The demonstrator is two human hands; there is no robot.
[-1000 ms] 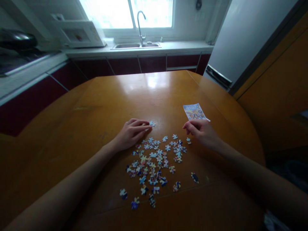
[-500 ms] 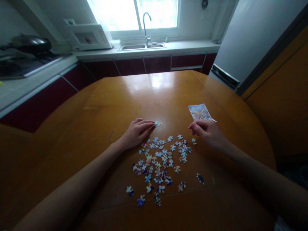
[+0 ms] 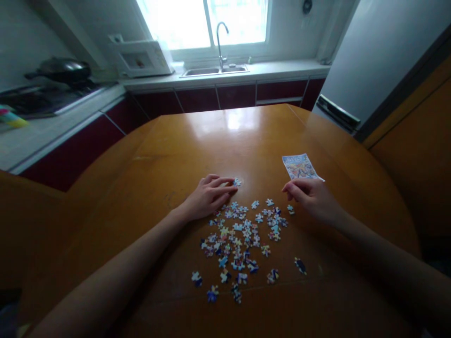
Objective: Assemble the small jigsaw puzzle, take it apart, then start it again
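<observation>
My left hand [image 3: 210, 196] rests on the table beyond the loose jigsaw puzzle pieces [image 3: 246, 232]. Its thumb and index fingertip pinch the left side of a small pale clump of puzzle pieces [image 3: 237, 182], which lies flat on the wood. At the right, my right hand [image 3: 312, 197] is closed, thumb against curled fingers, just in front of the picture sheet [image 3: 300, 165]. What it holds, if anything, is too small to make out. A single puzzle piece [image 3: 290, 209] lies just below its fingers.
The wooden table [image 3: 197, 145] carries scattered pieces near its front, with a dark-blue piece [image 3: 300, 265] apart at the right. Beyond stand a counter with a sink [image 3: 202, 72], a microwave [image 3: 144, 58], a wok [image 3: 65, 70] on the stove and a fridge [image 3: 384, 56].
The left thumb and index finger have spread slightly around the pale clump. The right hand stays closed in about the same place. The whole view has shifted a little.
</observation>
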